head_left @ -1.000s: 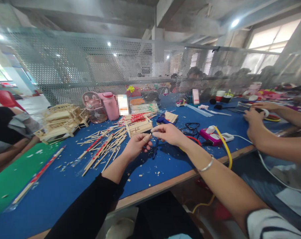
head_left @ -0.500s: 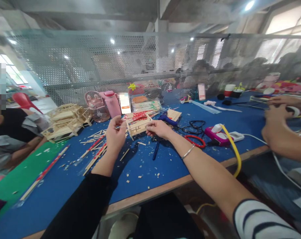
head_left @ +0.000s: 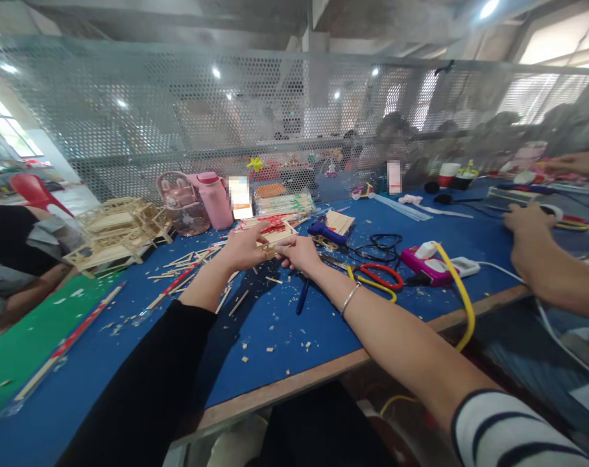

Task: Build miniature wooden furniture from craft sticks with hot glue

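Both of my hands are at a small frame of wooden sticks (head_left: 274, 239) above the blue tabletop. My left hand (head_left: 246, 248) is closed at the frame's left end, its fingertips partly hidden behind the sticks. My right hand (head_left: 298, 253) grips the near right side with bent fingers. Just below the right hand lies a dark blue pen-like tool (head_left: 303, 297). Loose wooden sticks (head_left: 185, 259) are scattered left of my left hand. A blue glue gun (head_left: 327, 232) rests to the right, beside a flat panel of joined sticks (head_left: 340, 222).
A larger stick model (head_left: 119, 233) stands at left, next to a pink bottle (head_left: 214, 201). Red-handled scissors (head_left: 382, 275), a yellow-handled tool (head_left: 372, 285) and a magenta power strip (head_left: 428, 264) lie at right. A co-worker's hand (head_left: 530, 220) is farther right. A perforated screen (head_left: 275, 117) backs the table.
My left hand has moved right and onto the frame, from beside its left end. The right hand has shifted slightly left, and the yellow-handled tool now shows. The co-worker's hands have moved apart.
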Demonstrator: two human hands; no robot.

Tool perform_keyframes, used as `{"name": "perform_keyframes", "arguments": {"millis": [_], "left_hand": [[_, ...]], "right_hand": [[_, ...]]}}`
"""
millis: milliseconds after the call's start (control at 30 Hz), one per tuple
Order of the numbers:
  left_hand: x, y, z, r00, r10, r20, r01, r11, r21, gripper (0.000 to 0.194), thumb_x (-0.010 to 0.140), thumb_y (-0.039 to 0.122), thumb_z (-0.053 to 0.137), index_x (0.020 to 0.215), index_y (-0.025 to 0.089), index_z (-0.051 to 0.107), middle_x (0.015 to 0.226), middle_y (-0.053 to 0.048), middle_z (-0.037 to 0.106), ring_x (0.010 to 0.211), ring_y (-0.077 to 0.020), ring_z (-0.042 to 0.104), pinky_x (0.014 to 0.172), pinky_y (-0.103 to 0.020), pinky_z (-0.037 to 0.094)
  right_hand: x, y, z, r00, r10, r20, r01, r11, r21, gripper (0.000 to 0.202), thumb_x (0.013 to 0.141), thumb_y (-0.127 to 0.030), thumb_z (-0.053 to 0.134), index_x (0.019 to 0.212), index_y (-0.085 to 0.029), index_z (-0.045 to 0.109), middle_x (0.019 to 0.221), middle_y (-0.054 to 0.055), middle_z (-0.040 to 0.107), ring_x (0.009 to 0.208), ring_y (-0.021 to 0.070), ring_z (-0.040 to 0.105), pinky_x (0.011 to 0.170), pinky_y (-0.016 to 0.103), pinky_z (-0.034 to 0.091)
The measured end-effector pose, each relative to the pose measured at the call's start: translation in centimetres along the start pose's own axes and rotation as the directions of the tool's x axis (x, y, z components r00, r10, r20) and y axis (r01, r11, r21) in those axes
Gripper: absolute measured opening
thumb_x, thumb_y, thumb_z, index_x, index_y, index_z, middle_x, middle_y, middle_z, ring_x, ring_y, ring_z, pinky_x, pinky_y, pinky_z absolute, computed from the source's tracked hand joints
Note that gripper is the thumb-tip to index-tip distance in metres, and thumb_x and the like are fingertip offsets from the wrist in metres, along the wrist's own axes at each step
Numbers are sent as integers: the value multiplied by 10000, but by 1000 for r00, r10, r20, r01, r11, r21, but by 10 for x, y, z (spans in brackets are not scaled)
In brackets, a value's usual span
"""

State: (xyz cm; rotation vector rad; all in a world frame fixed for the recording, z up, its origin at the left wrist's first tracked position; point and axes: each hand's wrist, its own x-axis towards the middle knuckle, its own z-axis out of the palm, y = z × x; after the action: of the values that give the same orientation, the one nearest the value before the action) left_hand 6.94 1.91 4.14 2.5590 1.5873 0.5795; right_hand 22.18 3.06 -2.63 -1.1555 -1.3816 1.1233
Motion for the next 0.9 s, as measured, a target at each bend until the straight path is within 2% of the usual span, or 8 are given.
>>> {"name": "perform_keyframes", "arguments": {"millis": [200, 400, 500, 600, 667, 800, 833, 900], "left_hand": [[2, 1, -6, 988, -11, 152, 54, 957, -284, 851, 608, 189, 542, 1424, 158, 299, 878, -42, 711, 569, -123, 572, 496, -206, 368], [3, -3, -3, 983, -55, 177, 127, 896, -425, 839, 611, 209, 557, 1409, 134, 313, 876, -52, 705, 633, -153, 605, 554, -238, 433], [3, -13, -1, 994, -22, 108, 65, 912, -405, 818, 602, 189, 546, 1394, 138, 345, 1029, -88, 681, 842, -211, 636, 711, -315, 495], [-4, -26, 5, 996, 9, -94, -39, 943, -331, 733, 612, 185, 541, 1336, 157, 436, 1240, -96, 584, 1124, -248, 541, 944, -387, 436], [-13, -34, 9, 979, -11, -203, -53, 950, -308, 699, 626, 208, 563, 1316, 169, 461, 1313, -93, 525, 1210, -256, 475, 1007, -401, 395], [-30, -36, 22, 962, -154, -225, 69, 936, -344, 687, 650, 257, 609, 1313, 171, 453, 1316, -131, 510, 1072, -248, 575, 915, -401, 467], [-32, -34, 25, 957, -195, -213, 106, 922, -372, 676, 654, 262, 616, 1306, 173, 457, 1288, -137, 532, 998, -234, 610, 872, -389, 488], [-34, -29, 31, 944, -272, -188, 168, 885, -435, 654, 659, 271, 634, 1284, 175, 469, 1211, -140, 584, 887, -209, 642, 794, -357, 511]], "right_hand": [[0, 3, 6, 999, 32, -16, -31, 999, 32, 183, 756, -245, 633, 904, -164, 704, 596, -3, 654, 348, 64, 500, 305, 159, 349], [4, 9, 10, 998, -60, -36, 59, 998, -17, 218, 768, -285, 626, 930, -174, 720, 617, -1, 681, 314, 41, 423, 332, 168, 350], [3, 8, 11, 998, -56, -44, 54, 998, -41, 248, 762, -316, 624, 941, -172, 719, 633, 4, 687, 324, 50, 428, 351, 182, 365], [-2, -1, 3, 995, -76, -67, 64, 986, -156, 222, 747, -316, 615, 877, -174, 727, 595, 2, 672, 369, 81, 483, 419, 206, 414], [-6, -9, -8, 976, -176, -132, 135, 953, -272, 190, 739, -299, 606, 821, -179, 728, 579, 2, 661, 475, 113, 558, 527, 220, 457], [-7, -16, -28, 855, -389, -343, 240, 883, -403, 208, 772, -311, 554, 839, -178, 699, 802, 33, 697, 734, 147, 610, 732, 246, 468], [-6, -15, -30, 847, -397, -354, 238, 878, -415, 204, 779, -306, 544, 837, -177, 690, 847, 39, 695, 765, 148, 607, 760, 251, 463], [-3, -11, -31, 877, -364, -314, 214, 880, -424, 176, 775, -279, 542, 824, -175, 676, 875, 45, 691, 779, 149, 605, 784, 260, 459]]}}
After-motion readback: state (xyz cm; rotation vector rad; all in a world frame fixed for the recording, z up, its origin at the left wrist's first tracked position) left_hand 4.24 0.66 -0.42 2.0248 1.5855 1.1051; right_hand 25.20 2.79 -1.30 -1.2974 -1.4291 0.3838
